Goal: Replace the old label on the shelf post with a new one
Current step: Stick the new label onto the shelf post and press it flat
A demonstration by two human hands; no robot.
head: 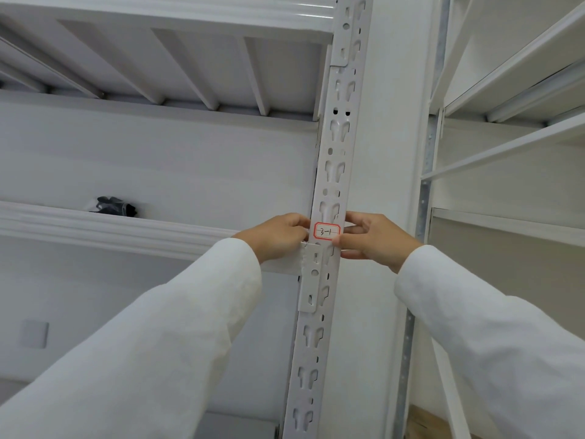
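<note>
Fingers (351,231) of both hands pinch the side edges of a red-bordered label (327,231) reading "3-1", lying flat between them on the white slotted shelf post (340,147); its long axis runs across the post, among white metal shelving.

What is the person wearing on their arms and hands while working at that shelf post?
Both arms are covered by long, loose white sleeves, the left sleeve and the right sleeve, of plain fabric that ends at the wrists. The left hand and right hand are bare: no gloves, and no rings, watch or markings show in this view.
</note>
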